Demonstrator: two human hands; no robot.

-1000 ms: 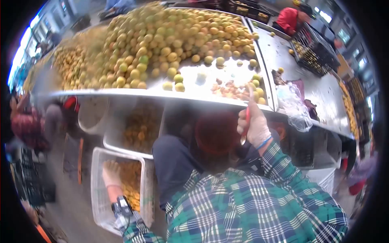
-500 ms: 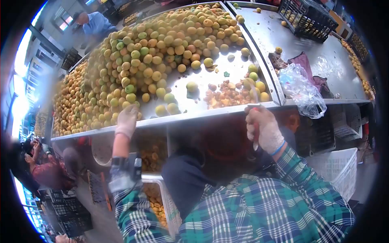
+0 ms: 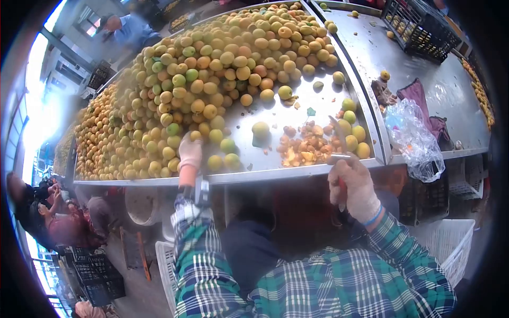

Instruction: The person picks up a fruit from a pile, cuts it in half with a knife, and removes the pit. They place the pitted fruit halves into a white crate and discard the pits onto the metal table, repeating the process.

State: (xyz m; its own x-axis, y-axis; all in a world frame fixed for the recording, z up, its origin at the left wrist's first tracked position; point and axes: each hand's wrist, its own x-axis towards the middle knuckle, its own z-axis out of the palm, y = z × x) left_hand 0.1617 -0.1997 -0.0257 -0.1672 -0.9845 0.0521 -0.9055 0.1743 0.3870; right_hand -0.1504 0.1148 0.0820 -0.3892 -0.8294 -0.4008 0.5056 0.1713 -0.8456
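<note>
My left hand (image 3: 190, 153), in a pale glove, reaches over the table's front rim into the pile of apricots (image 3: 207, 87). Its fingers are closed round an apricot (image 3: 195, 135) at the pile's near edge. My right hand (image 3: 354, 188), also gloved, is held at the rim further right, wrapped round a small knife with a red handle (image 3: 342, 186). Metal shows above and below that fist. Just beyond it lies a heap of cut apricot pieces (image 3: 307, 146), with several whole apricots (image 3: 359, 132) to its right.
The metal table (image 3: 275, 151) has a raised front rim. On the adjoining right-hand table are a clear plastic bag (image 3: 411, 132), a purple cloth (image 3: 413, 98) and a black crate (image 3: 419, 29). White crates (image 3: 442, 244) stand below. Other people (image 3: 130, 32) are at the back and left.
My left hand has moved forward and right, onto an apricot at the pile's edge. My right hand keeps the knife near the rim. The whole view has shifted slightly.
</note>
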